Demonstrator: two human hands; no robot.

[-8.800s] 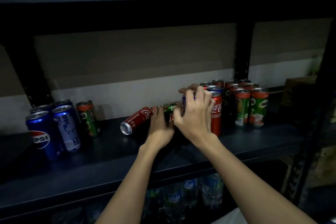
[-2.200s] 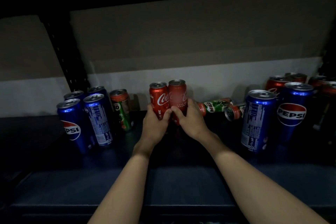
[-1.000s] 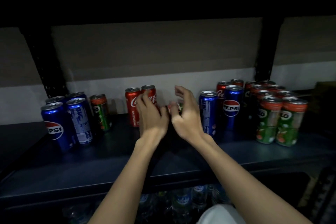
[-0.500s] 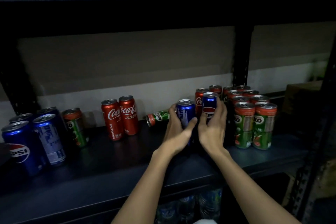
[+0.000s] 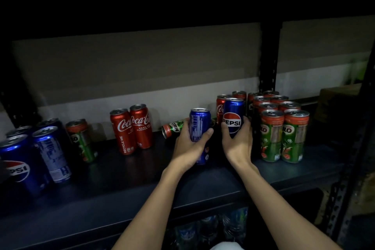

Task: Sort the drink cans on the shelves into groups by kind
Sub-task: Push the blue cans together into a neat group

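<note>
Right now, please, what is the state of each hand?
Left hand: grips a blue Pepsi can.
Right hand: grips another Pepsi can, logo facing the camera.

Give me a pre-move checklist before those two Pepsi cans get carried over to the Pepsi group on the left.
1. Left hand grips the barcode-side Pepsi can: ok.
2. Right hand grips the logo-side Pepsi can: ok.
3. Both held cans upright: ok.
4. Pepsi group at the left has bare shelf in front for landing: ok.
5. Path leftward free of the two Coca-Cola cans: ok, they stand further back.
6. Tipped Milo can clear of the left hand: cannot tell, it lies right behind it.
</note>
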